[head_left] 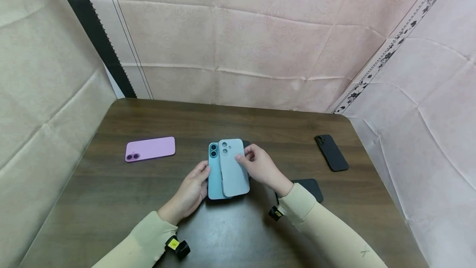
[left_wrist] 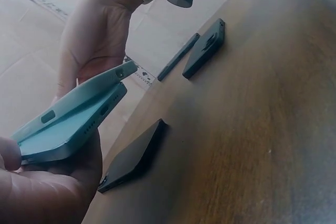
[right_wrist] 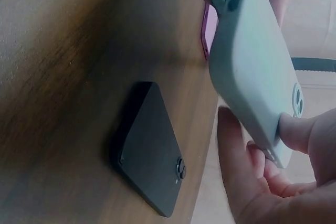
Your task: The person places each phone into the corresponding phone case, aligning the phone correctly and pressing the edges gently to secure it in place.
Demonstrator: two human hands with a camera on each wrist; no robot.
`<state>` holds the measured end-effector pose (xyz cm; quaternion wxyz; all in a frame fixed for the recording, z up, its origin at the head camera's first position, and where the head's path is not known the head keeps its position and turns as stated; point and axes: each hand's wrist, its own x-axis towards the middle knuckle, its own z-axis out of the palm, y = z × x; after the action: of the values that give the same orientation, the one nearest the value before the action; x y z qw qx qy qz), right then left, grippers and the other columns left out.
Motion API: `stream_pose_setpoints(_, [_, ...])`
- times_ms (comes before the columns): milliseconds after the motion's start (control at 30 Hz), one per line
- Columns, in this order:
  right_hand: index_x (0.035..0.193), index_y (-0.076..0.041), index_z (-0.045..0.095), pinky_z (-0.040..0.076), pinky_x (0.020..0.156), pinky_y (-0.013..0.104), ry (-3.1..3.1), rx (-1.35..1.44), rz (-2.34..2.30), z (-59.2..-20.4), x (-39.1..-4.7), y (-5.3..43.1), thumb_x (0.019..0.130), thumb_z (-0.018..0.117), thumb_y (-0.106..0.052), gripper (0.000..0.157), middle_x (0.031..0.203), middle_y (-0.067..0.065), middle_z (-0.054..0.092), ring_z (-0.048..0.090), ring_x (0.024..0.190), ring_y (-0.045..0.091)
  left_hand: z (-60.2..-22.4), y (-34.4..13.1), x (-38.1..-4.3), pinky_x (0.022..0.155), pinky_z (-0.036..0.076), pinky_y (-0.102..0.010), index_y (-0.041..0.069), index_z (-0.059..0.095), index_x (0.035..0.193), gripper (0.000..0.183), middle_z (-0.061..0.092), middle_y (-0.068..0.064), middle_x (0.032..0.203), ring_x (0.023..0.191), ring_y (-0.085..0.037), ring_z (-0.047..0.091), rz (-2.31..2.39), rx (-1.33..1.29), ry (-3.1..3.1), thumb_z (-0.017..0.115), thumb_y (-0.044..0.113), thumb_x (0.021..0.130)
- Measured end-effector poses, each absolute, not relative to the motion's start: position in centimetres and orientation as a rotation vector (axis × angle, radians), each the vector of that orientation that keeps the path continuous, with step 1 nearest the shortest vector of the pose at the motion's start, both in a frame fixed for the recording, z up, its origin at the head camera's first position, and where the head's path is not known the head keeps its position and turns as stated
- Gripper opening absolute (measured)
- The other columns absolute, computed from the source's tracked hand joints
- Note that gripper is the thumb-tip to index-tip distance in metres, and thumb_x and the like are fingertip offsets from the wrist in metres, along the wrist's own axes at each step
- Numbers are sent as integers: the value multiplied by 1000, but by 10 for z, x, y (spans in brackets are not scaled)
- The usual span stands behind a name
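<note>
In the head view, my left hand [head_left: 191, 189] holds a teal phone [head_left: 213, 177] by its left edge, its two round lenses at the top. A pale blue phone case [head_left: 235, 171] overlaps the phone, slightly tilted and shifted to the right. My right hand [head_left: 262, 168] pinches the case near its upper right edge, thumb on the back. The left wrist view shows the case [left_wrist: 79, 95] at an angle over the phone [left_wrist: 79, 135], a wedge-shaped gap between them. In the right wrist view, the case [right_wrist: 257, 51] hides most of the phone.
A purple phone [head_left: 150, 149] lies on the wooden table [head_left: 178, 119] to the left. One black phone [head_left: 246, 143] lies mostly hidden behind the hands. Another black phone-shaped item [head_left: 310, 187] is partly under the right forearm, and a third [head_left: 332, 153] lies far right.
</note>
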<state>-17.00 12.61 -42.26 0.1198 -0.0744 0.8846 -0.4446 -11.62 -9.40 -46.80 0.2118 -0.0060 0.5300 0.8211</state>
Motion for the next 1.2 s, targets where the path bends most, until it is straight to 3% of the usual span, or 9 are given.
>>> stream_pose_setpoints(167, [102,-10,57,54,57,34,2560,-243,-1318,-423,-169,126,91,68,-34,28,84,8,57,58,70,24,-468,-93,-116,113,21,-45,9,36,141,38,31,-8,150,141,-21,21,2270,-3,1493,25,24,108])
stream_pose_setpoints(433, [103,-9,57,58,66,45,2473,-241,-1440,-427,-170,124,90,71,-27,26,87,11,60,62,83,36,-469,-93,-117,110,27,-46,9,35,141,38,35,-10,147,138,-23,27,2280,-5,1482,24,24,108])
stream_pose_setpoints(933, [107,-11,59,58,67,38,2408,-325,-1511,-430,-170,125,91,70,-23,23,91,9,61,64,83,29,-470,-94,-118,107,32,-44,7,35,141,38,39,-13,144,134,-24,33,2313,-44,1448,23,20,108])
stream_pose_setpoints(1200, [109,-8,58,57,69,45,2375,-315,-1528,-431,-170,122,91,69,-22,25,90,11,62,65,82,34,-472,-92,-117,109,31,-47,7,34,142,39,38,-13,147,137,-25,32,2305,-31,1444,26,23,108])
